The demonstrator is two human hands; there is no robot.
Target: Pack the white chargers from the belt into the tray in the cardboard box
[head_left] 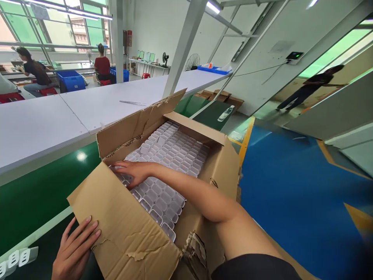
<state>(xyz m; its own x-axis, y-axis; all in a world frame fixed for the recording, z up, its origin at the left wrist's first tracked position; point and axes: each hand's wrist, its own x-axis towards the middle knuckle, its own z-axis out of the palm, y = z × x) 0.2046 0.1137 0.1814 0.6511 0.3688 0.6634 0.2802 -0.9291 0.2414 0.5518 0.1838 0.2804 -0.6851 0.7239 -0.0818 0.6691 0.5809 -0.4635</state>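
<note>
A large open cardboard box [232, 167] in front of me holds rows of small clear plastic containers [163, 200], packed closely, with a few lying loose on top at the far end. My right hand [136, 172] reaches inside at the near left corner. Its fingers are spread over the containers there, and some fingertips are partly hidden. I cannot see a container lifted in it. My left hand [76, 249] lies against the outside of the near flap [125, 225], its fingers stretched out along the cardboard.
A long white table [140, 93] runs behind the box, with thin metal rods [131, 102] and a blue tray [214, 70] on it. White plastic pieces [19, 258] lie at lower left. A bottle [225, 113] lies beyond the box. Two people sit at left; another person [313, 87] stands at right.
</note>
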